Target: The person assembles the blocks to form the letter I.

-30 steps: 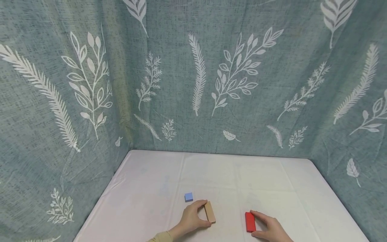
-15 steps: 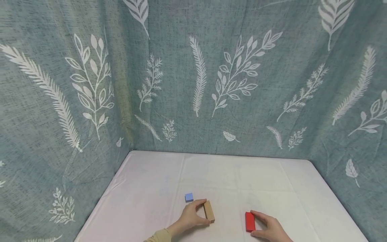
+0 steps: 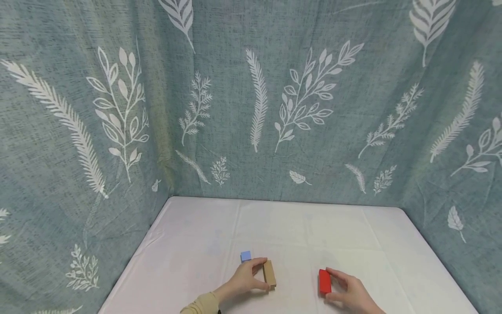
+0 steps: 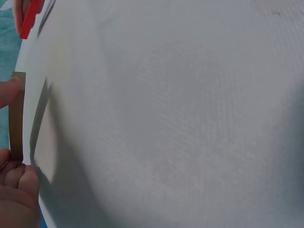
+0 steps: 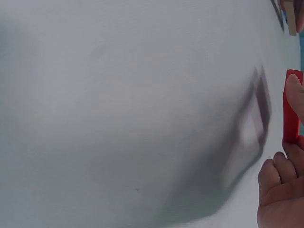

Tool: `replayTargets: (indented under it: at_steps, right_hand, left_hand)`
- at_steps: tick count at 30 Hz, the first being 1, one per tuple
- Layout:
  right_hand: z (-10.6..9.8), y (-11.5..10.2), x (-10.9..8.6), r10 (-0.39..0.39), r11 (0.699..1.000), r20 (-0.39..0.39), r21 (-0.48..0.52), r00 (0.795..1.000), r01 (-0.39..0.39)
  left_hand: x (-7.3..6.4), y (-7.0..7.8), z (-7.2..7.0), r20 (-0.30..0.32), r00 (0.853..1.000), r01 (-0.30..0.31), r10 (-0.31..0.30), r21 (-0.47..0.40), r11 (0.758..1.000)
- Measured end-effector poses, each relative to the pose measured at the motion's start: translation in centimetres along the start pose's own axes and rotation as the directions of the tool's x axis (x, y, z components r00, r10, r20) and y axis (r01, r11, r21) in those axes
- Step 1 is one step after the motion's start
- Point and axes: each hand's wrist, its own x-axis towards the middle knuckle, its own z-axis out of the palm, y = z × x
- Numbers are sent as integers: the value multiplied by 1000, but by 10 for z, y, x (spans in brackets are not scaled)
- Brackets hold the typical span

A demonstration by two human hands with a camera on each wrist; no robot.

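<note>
My left hand (image 3: 244,277) pinches a tan wooden block (image 3: 269,273) by its two ends, between thumb and fingers. A shadow apart from the block in the left wrist view (image 4: 16,123) shows it lifted off the table. To the right, my right hand (image 3: 351,291) grips a red block (image 3: 324,281) in the same way, thumb at the near end and fingers at the far end. Its shadow also lies apart from it in the right wrist view. A small blue block (image 3: 245,256) sits just behind the left hand's fingers, its lower part partly covered by them.
A white cloth (image 3: 313,231) covers the table. Green-blue curtains (image 3: 227,109) with white leaf prints stand behind it and along both sides.
The right hand has raised the red block slightly, away from the body. The left hand has shifted a little left with the wooden block, now overlapping the blue block.
</note>
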Motion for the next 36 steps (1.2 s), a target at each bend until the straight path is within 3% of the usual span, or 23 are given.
replayTargets:
  at_steps: [7, 19, 36]
  right_hand:
    - [-13, -5, -2, -173, 984, 4, 32, 985, 173]
    - [-20, -14, -6, -207, 977, -11, 43, 978, 207]
    - [-6, -24, -13, -197, 973, 87, 141, 977, 184]
  left_hand:
    - [3, 11, -4, 3, 1000, -26, 26, -44, 999]
    - [3, 27, -5, 4, 994, -108, 108, -46, 993]
    - [-3, 41, 4, 21, 992, -120, 122, -76, 990]
